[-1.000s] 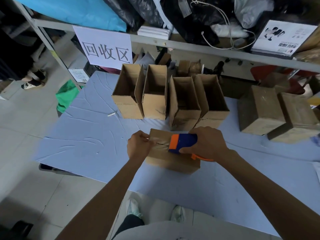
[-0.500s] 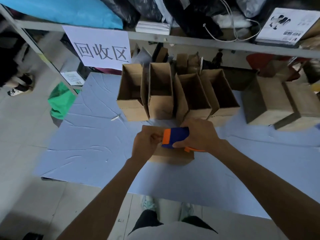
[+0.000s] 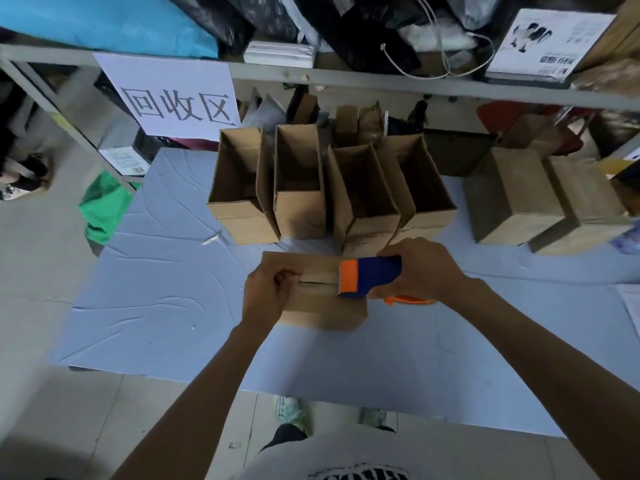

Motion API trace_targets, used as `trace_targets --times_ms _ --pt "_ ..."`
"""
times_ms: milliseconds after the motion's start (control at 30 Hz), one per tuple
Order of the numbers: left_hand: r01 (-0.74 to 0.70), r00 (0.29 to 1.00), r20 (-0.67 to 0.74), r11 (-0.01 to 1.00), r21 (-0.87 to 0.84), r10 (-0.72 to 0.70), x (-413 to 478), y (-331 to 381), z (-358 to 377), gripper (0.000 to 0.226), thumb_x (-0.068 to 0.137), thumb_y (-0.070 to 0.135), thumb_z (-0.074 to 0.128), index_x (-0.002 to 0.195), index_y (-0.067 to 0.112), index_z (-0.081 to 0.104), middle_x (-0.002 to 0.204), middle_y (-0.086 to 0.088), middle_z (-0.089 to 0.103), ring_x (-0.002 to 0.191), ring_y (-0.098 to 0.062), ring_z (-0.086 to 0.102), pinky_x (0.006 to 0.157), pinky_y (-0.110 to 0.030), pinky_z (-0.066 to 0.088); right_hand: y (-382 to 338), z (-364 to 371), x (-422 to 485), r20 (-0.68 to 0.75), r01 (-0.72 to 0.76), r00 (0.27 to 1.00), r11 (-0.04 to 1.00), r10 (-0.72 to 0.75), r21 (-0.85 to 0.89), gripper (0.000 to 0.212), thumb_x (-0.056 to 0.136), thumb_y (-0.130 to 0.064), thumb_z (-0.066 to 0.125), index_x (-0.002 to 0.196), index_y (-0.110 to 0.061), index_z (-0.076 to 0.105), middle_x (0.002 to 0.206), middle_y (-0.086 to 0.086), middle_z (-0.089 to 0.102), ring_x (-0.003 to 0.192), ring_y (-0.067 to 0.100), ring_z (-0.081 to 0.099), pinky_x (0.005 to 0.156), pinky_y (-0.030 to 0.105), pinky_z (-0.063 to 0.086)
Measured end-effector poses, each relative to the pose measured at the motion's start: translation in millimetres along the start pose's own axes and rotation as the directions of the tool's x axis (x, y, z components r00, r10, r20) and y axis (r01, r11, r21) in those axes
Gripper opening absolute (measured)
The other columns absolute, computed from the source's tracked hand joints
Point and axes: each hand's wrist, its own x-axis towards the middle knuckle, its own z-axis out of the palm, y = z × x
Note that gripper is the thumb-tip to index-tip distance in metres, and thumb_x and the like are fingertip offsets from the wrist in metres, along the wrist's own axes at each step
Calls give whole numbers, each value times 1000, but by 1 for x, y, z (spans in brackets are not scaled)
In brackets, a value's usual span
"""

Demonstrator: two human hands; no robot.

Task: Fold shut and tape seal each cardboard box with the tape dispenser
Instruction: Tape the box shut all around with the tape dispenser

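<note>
Gripping the tape dispenser [image 3: 369,277] in our right hand [image 3: 422,268], we hold it on the folded cardboard box [image 3: 322,308] on the worktop [image 3: 166,292]; our left hand [image 3: 268,294] pinches the tape [image 3: 318,276] at its end.

Matt brown cardboard box [image 3: 322,306]; smooth orange-and-blue plastic tape dispenser [image 3: 369,277]; creased pale-blue cloth on the desk [image 3: 166,299].

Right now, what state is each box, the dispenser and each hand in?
front box, flaps folded shut, seam partly taped.
tape dispenser, on the front box's top, mid-seam.
left hand, grips the front box's left end.
right hand, grips the tape dispenser.
four back boxes, upright, tops open.
two right boxes, closed.
</note>
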Motion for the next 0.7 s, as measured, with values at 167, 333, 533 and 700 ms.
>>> trace_targets --times_ms 167,333,533,700 --pt "111 992 41 972 209 -122 8 18 10 8 82 9 60 83 14 67 87 -2 63 73 -14 58 65 -27 48 2 4 6 -16 31 999 1000 -31 4 67 70 -64 69 124 -27 54 117 -5 63 105 12 57 82 19 36" --pt "104 980 173 994 -17 -100 5 49 41 21 83 1 63 76 21 63 72 7 60 67 -7 54 70 -36 51 8 9 9 -38 39 999 999 -38 26 68 68 -66 69 123 -28 55 116 -5 63 103 11 56 80 18 33" --pt "31 992 123 997 -72 -22 -1 41 39 27 78 -4 69 87 21 64 76 20 57 74 10 56 67 -5 42 19 20 6 -31 24 999 994 -20 109 70 67 -67 69 124 -28 54 117 -6 63 103 11 56 76 18 36" --pt "50 993 106 997 -55 -44 0 39 42 20 78 5 74 85 23 68 78 17 63 76 2 58 67 -6 43 49 15 -10 -10 -1 1000 987 2 162 70 66 -61 74 123 -27 55 117 -6 64 102 11 55 78 19 37"
